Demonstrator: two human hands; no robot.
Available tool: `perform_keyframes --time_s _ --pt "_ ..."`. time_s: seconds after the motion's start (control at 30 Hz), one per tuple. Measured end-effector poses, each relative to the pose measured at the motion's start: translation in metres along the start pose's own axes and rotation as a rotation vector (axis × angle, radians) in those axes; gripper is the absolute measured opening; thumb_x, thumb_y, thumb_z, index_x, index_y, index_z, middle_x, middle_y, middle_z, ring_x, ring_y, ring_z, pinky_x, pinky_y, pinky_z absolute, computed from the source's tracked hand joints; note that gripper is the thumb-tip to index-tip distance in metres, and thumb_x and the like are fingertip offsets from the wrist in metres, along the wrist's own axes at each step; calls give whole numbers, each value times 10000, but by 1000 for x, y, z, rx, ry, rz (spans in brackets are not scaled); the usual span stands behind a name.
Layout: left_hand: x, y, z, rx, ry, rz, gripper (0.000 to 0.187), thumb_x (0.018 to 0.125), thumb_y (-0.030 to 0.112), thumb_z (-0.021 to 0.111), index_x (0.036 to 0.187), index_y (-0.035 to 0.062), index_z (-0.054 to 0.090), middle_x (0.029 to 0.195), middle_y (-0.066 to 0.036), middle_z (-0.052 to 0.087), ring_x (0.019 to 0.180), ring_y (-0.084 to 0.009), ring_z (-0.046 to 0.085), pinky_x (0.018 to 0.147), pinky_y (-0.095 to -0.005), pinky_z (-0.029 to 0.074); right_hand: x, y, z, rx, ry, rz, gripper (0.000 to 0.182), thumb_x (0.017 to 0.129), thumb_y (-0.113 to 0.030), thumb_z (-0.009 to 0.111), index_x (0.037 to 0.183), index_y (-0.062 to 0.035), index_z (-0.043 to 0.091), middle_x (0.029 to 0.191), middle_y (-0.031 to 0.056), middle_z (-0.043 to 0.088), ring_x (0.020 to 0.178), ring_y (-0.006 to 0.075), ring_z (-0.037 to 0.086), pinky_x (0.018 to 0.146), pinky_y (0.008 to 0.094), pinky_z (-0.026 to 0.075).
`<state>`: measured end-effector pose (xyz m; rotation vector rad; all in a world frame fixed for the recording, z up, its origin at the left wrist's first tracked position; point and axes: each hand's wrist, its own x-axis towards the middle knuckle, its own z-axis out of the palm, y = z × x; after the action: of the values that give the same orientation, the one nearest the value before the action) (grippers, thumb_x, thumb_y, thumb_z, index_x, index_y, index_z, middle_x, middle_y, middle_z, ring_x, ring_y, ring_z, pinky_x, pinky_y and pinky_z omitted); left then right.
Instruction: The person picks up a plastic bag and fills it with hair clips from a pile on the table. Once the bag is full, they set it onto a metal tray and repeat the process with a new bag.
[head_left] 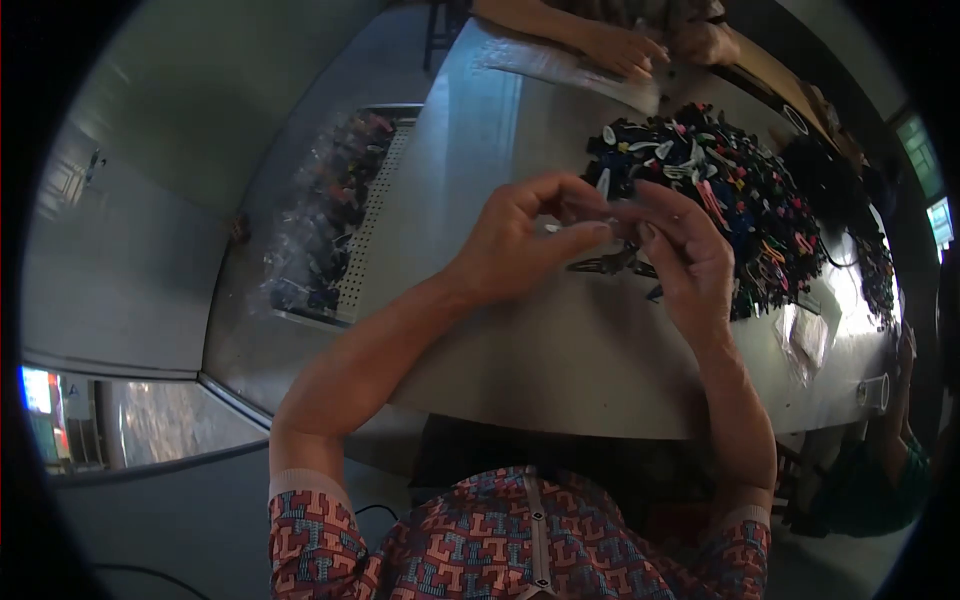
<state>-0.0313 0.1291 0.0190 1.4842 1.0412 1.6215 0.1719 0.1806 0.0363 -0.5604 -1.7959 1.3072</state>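
Observation:
My left hand [525,235] is curled, thumb and fingers pinched together over the table. A pale snap hair clip [604,183] sticks up at its fingertips. Close against it, my right hand [692,255] is also closed in a pinch, and what lies between its thumb and fingers is too small to make out. Under both hands, a few dark hair clips [608,263] lie on the table [520,350]. Just beyond my right hand spreads a large heap of mixed hair clips [755,205], mostly dark with white, pink, red and yellow ones among them.
To the left stands a perforated tray [365,235] full of clips in clear wrapping. Another person's hands [625,50] work at the far edge, beside a clear plastic bag [565,68]. Plastic packets [803,340] and a clear cup [874,391] are at the right.

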Motion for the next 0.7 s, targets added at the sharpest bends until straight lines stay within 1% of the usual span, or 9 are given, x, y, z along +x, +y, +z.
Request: perform_keyframes --time_s 0.1,0.17,0.27,0.3,0.4,0.43,0.47,0.6,0.7 --pt "1 5 -9 95 -79 -15 116 898 85 731 981 20 683 885 -10 687 818 -65 605 743 -220 490 -2 4 3 21 -7 -29 336 994 26 518 1330 30 544 1205 117 687 1104 150 647 976 278 499" --pt "5 19 -15 10 -132 -205 118 913 95 720 1008 31 690 929 -8 697 886 -77 632 809 -261 514 -1 2 2 -40 101 -16 324 1000 -2 532 1321 38 550 1215 107 677 1107 151 637 994 288 485" --pt "12 43 -30 16 -75 -190 121 920 114 717 1010 38 691 907 5 696 864 -70 634 784 -250 514 0 10 -5 -124 122 -22 322 1002 -18 539 1319 40 555 1215 106 672 1106 151 630 1006 295 475" --pt "13 53 -38 25 -59 -185 121 920 114 717 1010 38 691 907 5 696 864 -70 634 784 -250 514 -2 11 -2 -113 137 -6 272 1004 -21 539 1265 22 603 1173 77 680 1047 131 633 958 269 481" --pt "10 87 -68 79 103 -2 122 922 134 722 1009 53 695 925 7 699 869 -62 638 781 -225 518 -7 12 0 -281 8 -10 233 989 5 538 1195 -5 648 1094 44 689 987 109 630 886 241 483" --pt "7 96 -82 95 155 65 122 919 132 724 1012 59 697 929 9 699 871 -61 640 782 -220 520 -7 11 8 -297 32 -2 204 966 33 537 1105 -10 680 1005 32 689 930 92 622 824 222 475" --pt "3 103 -96 105 226 121 153 907 148 737 998 30 705 873 0 702 812 -51 631 734 -209 511 -7 11 9 -293 25 0 204 966 33 537 1105 -10 680 1005 32 689 930 92 622 824 222 475" --pt "-32 105 -161 277 431 83 165 914 188 734 987 42 712 872 14 696 807 -48 624 740 -205 505 -6 11 13 -388 -51 -42 185 949 46 543 1059 3 685 962 49 691 862 87 619 785 229 486" --pt "-70 71 -207 415 554 -96 152 908 172 732 967 33 712 848 22 678 788 -42 605 718 -210 485 -5 13 12 -392 -61 -9 177 950 46 546 1051 4 684 958 50 691 825 87 613 771 231 488"
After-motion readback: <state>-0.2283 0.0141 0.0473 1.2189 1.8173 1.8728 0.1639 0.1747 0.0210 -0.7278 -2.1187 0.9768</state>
